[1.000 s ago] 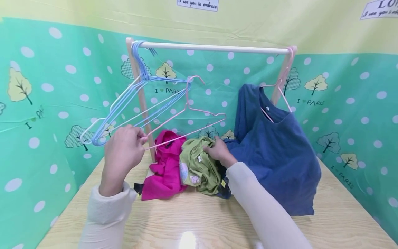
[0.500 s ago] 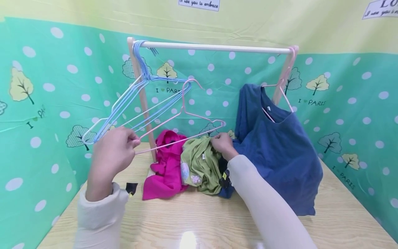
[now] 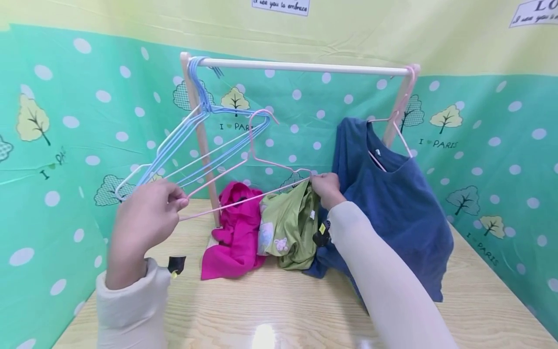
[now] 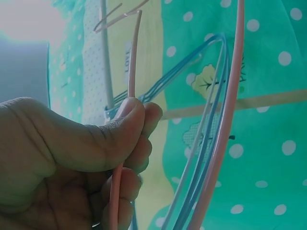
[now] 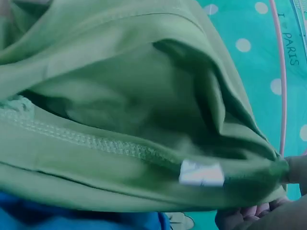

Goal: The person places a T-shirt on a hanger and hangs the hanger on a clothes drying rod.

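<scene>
My left hand pinches a pink wire hanger near its left end; the left wrist view shows thumb and fingers curled round the pink wire. The hanger's hook points up and its right end reaches my right hand. That hand pinches the edge of a green shirt, lifting it so the cloth hangs below. In the right wrist view the shirt's neck opening gapes, with a white label near the pinching fingers. The hanger's right end is partly hidden at my right fingertips.
A rack with a white rail stands behind. Blue and white hangers hang at its left; a navy top hangs on a pink hanger at its right. A magenta garment lies left of the green shirt on the wooden table.
My right hand has raised the green shirt's edge up and to the right, to the hanger's right end. My left hand has moved left and slightly down with the pink hanger.
</scene>
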`<state>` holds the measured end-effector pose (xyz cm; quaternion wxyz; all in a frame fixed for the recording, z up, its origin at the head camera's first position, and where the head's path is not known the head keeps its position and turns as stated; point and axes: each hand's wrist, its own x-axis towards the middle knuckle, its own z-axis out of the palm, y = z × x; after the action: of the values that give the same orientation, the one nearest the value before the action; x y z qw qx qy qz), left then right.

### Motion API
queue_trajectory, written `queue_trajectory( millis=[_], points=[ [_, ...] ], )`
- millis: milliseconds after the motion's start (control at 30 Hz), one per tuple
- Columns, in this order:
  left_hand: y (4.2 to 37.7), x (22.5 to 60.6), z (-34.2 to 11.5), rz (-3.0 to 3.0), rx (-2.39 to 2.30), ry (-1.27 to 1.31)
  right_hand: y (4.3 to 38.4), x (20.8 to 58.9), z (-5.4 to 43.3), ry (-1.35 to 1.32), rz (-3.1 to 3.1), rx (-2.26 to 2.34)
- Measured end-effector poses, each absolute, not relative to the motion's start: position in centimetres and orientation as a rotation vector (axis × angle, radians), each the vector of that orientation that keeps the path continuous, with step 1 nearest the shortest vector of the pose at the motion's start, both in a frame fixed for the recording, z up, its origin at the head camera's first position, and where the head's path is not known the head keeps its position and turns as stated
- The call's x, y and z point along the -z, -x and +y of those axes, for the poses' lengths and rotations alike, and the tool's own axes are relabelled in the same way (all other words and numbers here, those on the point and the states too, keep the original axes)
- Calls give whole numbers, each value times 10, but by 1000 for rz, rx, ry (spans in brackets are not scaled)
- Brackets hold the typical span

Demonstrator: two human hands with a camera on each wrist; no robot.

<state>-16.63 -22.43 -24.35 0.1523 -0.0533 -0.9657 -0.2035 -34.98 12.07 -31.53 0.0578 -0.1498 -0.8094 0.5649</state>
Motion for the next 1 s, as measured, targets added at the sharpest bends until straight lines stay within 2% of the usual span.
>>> queue_trajectory(
  millis=[433,1000],
  points=[
    [155,240,-232,-2747,571,153,349,298,128,553,-2524,-1488],
    [161,242,-207,-2748,550,224,347,292,125,497,-2487,-1453]
  ],
)
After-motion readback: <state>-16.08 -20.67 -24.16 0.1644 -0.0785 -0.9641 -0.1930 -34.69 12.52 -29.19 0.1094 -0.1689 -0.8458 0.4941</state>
